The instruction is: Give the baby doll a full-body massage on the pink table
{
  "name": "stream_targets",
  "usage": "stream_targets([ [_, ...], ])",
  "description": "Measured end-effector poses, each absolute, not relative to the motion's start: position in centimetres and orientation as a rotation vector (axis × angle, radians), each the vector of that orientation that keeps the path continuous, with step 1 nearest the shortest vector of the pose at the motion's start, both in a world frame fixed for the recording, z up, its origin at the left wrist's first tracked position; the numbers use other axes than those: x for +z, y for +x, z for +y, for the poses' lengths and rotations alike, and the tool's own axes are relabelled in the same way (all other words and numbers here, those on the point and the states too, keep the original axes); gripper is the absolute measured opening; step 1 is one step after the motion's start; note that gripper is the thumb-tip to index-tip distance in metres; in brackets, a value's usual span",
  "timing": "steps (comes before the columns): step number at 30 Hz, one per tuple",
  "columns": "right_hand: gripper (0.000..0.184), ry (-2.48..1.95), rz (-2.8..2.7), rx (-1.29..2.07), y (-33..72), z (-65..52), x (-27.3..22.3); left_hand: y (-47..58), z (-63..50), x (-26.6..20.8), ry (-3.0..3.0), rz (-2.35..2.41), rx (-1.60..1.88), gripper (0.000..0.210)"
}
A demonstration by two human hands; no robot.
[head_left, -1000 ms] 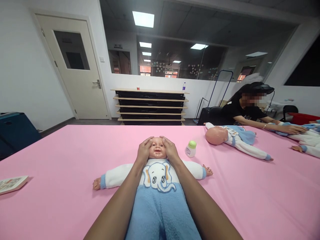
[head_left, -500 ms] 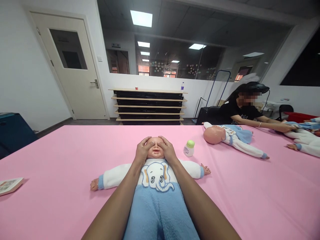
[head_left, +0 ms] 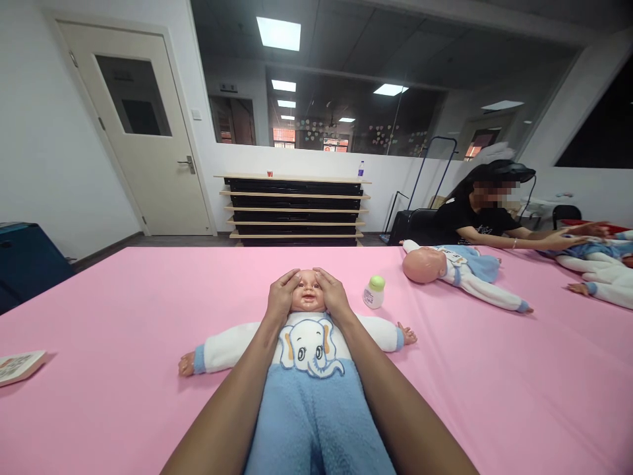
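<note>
A baby doll [head_left: 311, 389] lies on its back on the pink-covered table, its feet toward me. It wears a white and blue fleece suit with an elephant on the chest, and its arms are spread out sideways. My left hand [head_left: 283, 297] is curved around the left side of the doll's head, and my right hand [head_left: 334, 295] cups the right side. Both thumbs rest near the temples, leaving the eyes, nose and mouth of the doll's face [head_left: 309, 293] visible. Right of the head stands a small white bottle [head_left: 374, 295] with a green cap.
A second doll [head_left: 445, 267] lies at the table's back right. Beyond it, a co-worker [head_left: 487, 218] reaches over another doll [head_left: 598, 270]. A small box or card stack [head_left: 22, 367] sits at the left edge of the pink tablecloth [head_left: 123, 316].
My thumbs have moved outward and up from over the doll's eyes to the sides of its forehead, uncovering the eyes. The co-worker's hands have lifted and spread.
</note>
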State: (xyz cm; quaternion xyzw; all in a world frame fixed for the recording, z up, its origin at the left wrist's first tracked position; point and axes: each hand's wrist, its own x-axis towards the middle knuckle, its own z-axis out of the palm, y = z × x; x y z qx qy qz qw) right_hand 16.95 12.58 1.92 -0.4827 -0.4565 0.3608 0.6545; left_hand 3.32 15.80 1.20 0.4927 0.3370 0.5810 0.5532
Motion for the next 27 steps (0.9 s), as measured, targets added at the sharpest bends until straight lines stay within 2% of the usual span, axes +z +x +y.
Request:
stream_targets([
  [6,0.039,-1.095,-1.021,0.815,16.8,12.4,2.0,3.4,15.8,1.1,1.191,0.799,1.415,0.042],
  [16,0.045,-1.098,-1.04,0.879,16.8,11.5,2.8,3.1,16.1,1.3,1.18,0.801,1.323,0.057],
  [27,0.047,-1.076,-0.956,0.889,17.1,12.8,1.8,3.5,16.7,1.5,1.146,0.859,1.378,0.048],
])
